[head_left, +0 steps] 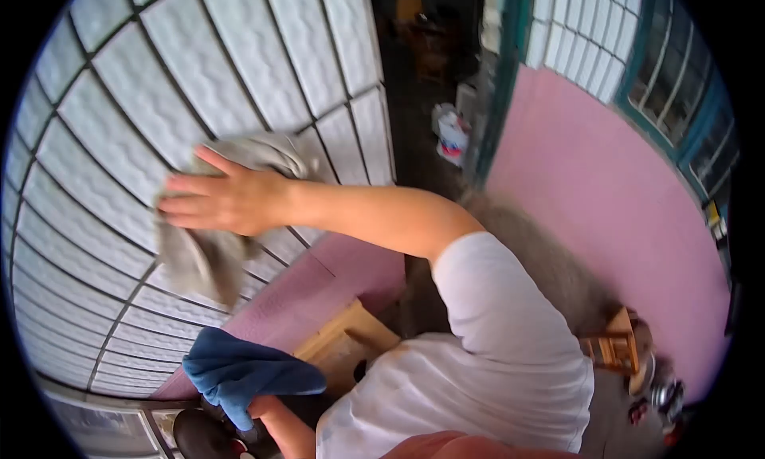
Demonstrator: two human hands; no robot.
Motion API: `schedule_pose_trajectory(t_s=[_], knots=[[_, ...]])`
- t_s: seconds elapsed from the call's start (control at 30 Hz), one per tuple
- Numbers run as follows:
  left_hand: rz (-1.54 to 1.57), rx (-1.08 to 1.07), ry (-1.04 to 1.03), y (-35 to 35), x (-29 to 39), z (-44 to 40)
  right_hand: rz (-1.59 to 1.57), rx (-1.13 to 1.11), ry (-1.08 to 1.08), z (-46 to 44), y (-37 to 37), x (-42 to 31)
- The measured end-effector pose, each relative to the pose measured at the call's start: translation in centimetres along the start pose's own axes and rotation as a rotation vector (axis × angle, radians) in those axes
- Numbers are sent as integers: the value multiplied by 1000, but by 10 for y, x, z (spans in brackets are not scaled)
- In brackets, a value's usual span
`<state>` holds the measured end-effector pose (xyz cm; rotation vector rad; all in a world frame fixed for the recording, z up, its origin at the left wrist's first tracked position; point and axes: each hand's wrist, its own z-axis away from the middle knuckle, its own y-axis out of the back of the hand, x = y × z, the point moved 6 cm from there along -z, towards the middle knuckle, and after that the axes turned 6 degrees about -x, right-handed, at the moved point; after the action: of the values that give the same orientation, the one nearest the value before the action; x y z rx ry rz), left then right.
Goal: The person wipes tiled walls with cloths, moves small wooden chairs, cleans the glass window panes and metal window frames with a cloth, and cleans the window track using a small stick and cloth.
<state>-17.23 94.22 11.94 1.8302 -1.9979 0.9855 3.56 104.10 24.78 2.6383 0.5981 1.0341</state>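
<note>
Right hand (227, 204): fingers spread and flat over the grey cloth (203, 272), left of centre. Not clenched; laid across the cloth, which sits between hand and tiles (203, 52). Gaps show between the fingers, the topmost digit angled well away from the rest. Cloth bunches above the wrist and hangs loose below the fingers, lower end blurred.

Left hand (267, 411): lower left of frame, grasping the blue cloth (239, 371) at its lower edge. Fingers curled into it, mostly hidden by the fabric, so can't tell exactly how tight. Cloth is crumpled, sticking out both sides of the hand, well apart from the grey one.

Tiles are white, rippled, dark joints, filling the upper left. Pink strip (279, 307) runs along their lower edge. Right arm reaches in from frame centre, out of a white shirt (446, 387) at bottom centre.

Wooden piece (339, 335) between blue cloth and shirt. Dark doorway top centre, white bucket (453, 136) in it. Pink wall (590, 180) on the right, wooden chair (617, 347) lower right.
</note>
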Motion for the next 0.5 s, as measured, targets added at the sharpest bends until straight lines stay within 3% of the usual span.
schedule_pose_trajectory(t_s=[0.07,0.13,0.27,0.33,0.37,0.43,0.5], knots=[[18,21,-44,0,2,-4,-265,-145,53,1,-4,15],[43,44,-104,0,6,-11,-256,-89,9,-8,15,58],[43,103,-367,11,32,-48,332,186,-296,-47,101,198],[-414,-83,-706,13,60,-70,502,241,-507,-52,118,260],[-827,51,-572,15,61,-84,510,277,-581,-54,123,289],[-1259,128,-402,24,63,-122,572,264,-738,-62,130,331],[-1309,105,-402,54,43,-154,653,290,-829,-66,129,368]])
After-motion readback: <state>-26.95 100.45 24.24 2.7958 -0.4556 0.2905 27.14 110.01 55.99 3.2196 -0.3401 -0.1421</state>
